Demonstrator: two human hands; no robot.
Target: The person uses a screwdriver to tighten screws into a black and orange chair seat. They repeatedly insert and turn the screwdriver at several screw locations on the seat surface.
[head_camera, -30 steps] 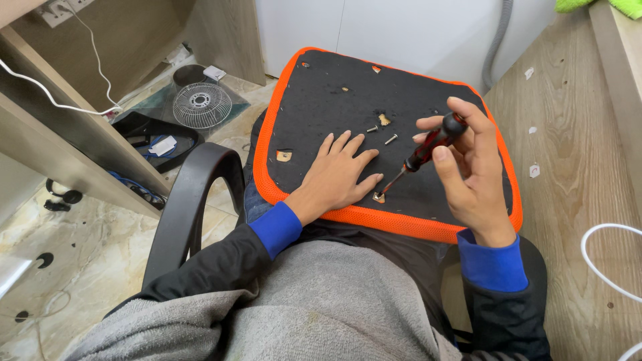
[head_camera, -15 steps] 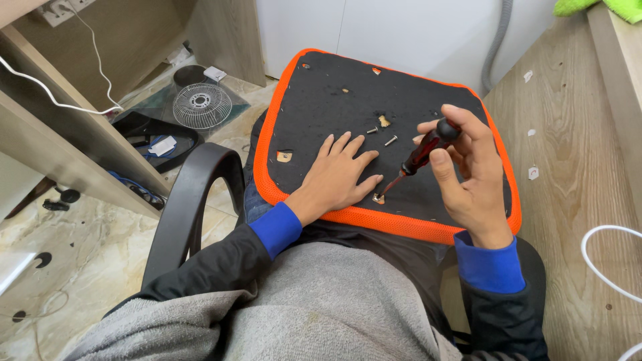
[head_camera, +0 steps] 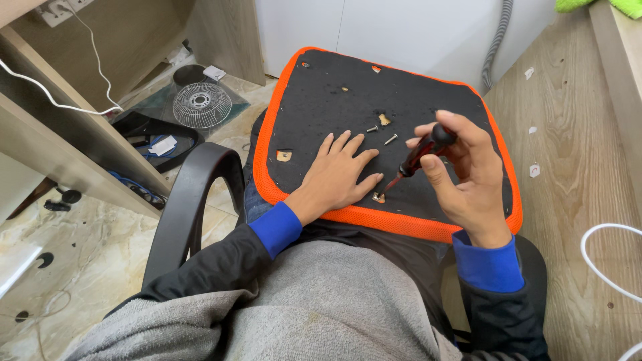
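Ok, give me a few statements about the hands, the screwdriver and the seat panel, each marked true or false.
1. The right hand holds a screwdriver. True.
2. The left hand lies flat on the black seat panel. True.
3. The panel's edging is blue. False: it is orange.
4. The screwdriver tip points at a fitting near the panel's front edge. True.
5. The left hand holds a screw. False: two loose screws lie on the panel beyond its fingertips.

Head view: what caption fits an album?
Right hand drives a screwdriver into an upturned seat pad; left hand steadies it.
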